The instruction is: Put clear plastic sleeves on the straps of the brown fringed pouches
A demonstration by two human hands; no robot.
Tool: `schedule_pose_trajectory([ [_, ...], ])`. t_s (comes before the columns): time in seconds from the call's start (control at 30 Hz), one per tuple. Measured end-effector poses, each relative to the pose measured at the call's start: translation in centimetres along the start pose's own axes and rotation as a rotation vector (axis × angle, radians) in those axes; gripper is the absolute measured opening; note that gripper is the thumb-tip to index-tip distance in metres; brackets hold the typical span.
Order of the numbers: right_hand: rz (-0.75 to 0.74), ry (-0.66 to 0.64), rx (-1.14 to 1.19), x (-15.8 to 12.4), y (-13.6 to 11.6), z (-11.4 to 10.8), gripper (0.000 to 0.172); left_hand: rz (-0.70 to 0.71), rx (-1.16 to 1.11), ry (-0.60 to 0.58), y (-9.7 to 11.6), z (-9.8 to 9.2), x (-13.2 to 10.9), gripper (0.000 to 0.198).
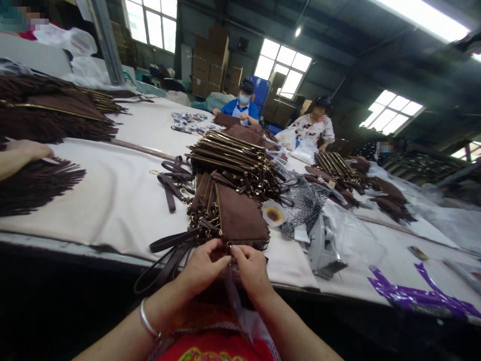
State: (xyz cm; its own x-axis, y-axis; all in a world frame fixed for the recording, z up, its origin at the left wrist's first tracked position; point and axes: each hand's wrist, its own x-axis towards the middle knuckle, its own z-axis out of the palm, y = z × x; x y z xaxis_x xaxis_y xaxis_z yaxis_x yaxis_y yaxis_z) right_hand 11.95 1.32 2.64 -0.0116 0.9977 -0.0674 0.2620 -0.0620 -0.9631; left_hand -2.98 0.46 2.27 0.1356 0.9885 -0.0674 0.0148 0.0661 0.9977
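My left hand (pixel 201 268) and my right hand (pixel 251 268) meet at the table's near edge, fingertips pinched together on the lower fringed edge of a brown suede bag (pixel 240 215). A thin clear plastic sheet (pixel 235 296) hangs down between my hands. Dark brown straps (pixel 169 263) with brass clasps trail from the bag to the left. Behind it stands a stack of similar brown bags with gold frames (pixel 229 150). A silver bangle sits on my left wrist.
A white cloth covers the long table (pixel 112 190). Fringed brown bags (pixel 48 115) lie at the far left, where another person's hand (pixel 26 150) rests. A small dish (pixel 273 213), grey fabric, clear plastic and purple tape (pixel 413 296) lie to the right. Three people work at the far end.
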Motion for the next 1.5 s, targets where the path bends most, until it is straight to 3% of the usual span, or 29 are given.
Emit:
schedule_pose_trajectory([
  [0.2,0.002,0.015,0.005,-1.7,1.2,-1.5,0.032,-0.185,-0.232,0.023,-0.9,0.9,-0.2,0.028],
  [0.33,-0.105,-0.114,0.022,-4.1,1.8,-2.4,0.036,-0.257,-0.311,0.067,-1.0,1.0,0.0,0.032],
  [0.4,-0.07,-0.161,0.084,-4.7,1.8,-2.2,0.037,-0.275,-0.348,0.069,-0.8,1.0,-0.1,0.032],
  [0.5,0.086,-0.129,0.23,-4.6,1.6,-1.7,0.041,-0.292,-0.384,0.062,-0.5,1.2,-0.2,0.032],
  [0.57,0.148,-0.096,0.255,-4.3,1.4,-1.4,0.043,-0.291,-0.388,0.065,-0.2,1.3,-0.3,0.034],
  [0.67,0.125,-0.052,0.146,-4.1,1.1,-1.3,0.041,-0.236,-0.333,0.07,0.3,1.2,-0.4,0.038],
  [0.83,0.024,0.035,-0.008,-3.9,0.7,-1.0,0.039,-0.062,0.023,0.204,0.8,0.7,-0.5,0.03],
  [0.93,-0.017,0.048,-0.034,-3.7,0.2,-1.0,0.036,-0.009,0.176,0.22,1.2,0.7,-0.5,0.028],
  [1.27,-0.029,0.044,-0.052,-3.8,-0.2,-1.2,0.035,-0.019,-0.003,0.252,1.0,1.7,0.1,0.026],
  [1.5,-0.063,0.074,-0.049,-2.9,-0.5,-1.2,0.04,-0.106,-0.093,0.197,1.2,1.6,0.2,0.026],
])
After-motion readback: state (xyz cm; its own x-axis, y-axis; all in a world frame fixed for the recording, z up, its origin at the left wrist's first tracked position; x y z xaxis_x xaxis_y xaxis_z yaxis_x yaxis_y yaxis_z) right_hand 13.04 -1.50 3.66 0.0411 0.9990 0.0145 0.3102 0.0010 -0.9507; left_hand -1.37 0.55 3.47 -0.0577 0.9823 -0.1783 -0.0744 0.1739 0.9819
